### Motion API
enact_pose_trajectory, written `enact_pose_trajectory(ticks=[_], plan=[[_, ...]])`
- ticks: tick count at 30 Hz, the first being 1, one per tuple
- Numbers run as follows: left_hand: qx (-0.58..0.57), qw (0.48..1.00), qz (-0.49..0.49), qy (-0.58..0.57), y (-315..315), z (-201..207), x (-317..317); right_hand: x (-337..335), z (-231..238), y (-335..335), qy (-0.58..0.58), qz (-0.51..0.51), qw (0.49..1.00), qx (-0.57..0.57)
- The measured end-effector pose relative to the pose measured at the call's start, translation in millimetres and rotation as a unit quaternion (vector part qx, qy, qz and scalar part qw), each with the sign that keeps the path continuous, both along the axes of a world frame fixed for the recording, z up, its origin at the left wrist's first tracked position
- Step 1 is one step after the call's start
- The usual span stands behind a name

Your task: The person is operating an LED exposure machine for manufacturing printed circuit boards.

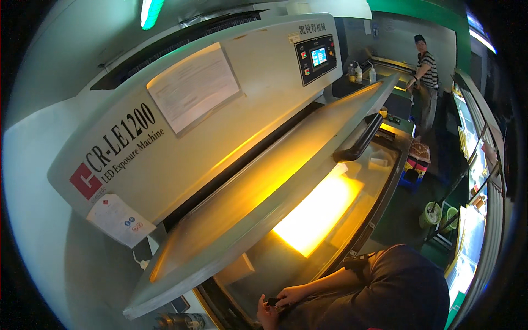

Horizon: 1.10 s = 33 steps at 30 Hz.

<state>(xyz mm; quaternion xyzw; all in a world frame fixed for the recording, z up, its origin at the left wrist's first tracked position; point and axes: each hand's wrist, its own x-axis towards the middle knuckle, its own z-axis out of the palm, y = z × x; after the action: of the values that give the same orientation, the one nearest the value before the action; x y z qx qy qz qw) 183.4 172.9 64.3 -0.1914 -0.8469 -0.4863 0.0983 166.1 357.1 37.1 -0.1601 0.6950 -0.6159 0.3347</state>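
At the lower edge my right hand [290, 295] has its fingers closed round a small black object [273, 301], too small for me to name. Close beside it is my left hand [267, 315], partly cut off by the picture's edge; its raised fingers touch or nearly touch the same object, and I cannot tell whether they grip it. Both hands are over the near edge of an exposure machine's glass bed [264, 263]. Bright yellow light glows through a rectangular part [319, 214] of the bed. Above it the machine's long lid [264, 181] stands tilted up, with a black handle [360, 140].
Papers [192, 88] are fixed to the machine's pale housing, near a control panel [316, 59]. Another person [426, 77] stands at a far bench with bottles [358, 73]. Green buckets [430, 214] stand on the floor beside a lit rack [467, 236] at right.
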Motion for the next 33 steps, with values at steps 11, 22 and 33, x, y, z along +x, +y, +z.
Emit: enact_pose_trajectory(ticks=[11, 22, 33], plan=[[-0.019, 0.991, -0.014, -0.131, -20.5, -21.8, 2.9, 0.8, 23.6, -4.4, 0.002, 0.037, 0.999, 0.017], [-0.089, 0.98, -0.05, -0.171, -21.5, -26.4, -7.8, 2.1, 10.7, -8.8, -0.009, 0.009, 1.0, 0.006], [-0.07, 0.978, -0.099, -0.169, -23.3, -50.3, -22.8, -5.2, 0.2, -1.9, 0.01, -0.012, 1.0, 0.024]])
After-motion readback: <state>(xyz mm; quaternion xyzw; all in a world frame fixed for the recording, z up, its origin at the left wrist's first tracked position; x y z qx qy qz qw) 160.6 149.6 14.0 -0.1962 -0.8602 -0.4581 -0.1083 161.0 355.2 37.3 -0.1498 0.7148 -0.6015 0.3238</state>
